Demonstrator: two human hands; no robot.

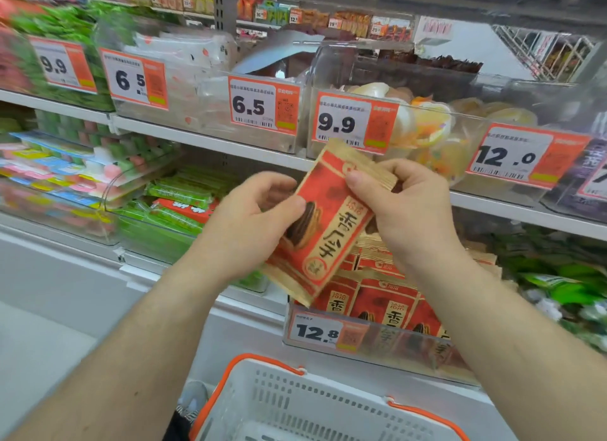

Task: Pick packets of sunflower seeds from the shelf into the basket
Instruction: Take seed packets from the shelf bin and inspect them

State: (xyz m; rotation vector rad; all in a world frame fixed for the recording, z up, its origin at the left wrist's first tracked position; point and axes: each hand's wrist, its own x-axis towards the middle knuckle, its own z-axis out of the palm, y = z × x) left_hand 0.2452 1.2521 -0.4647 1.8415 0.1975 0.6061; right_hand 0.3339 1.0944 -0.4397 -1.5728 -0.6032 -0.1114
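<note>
Overhead, both hands grip one red sunflower-seed packet, left hand low, right hand high, above the clear shelf bin of matching packets; the white basket sits below.

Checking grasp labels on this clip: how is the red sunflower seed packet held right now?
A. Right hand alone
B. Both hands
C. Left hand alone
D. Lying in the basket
B: the left hand grips the packet at its left edge while the right hand pinches its top, above the basket.
</note>
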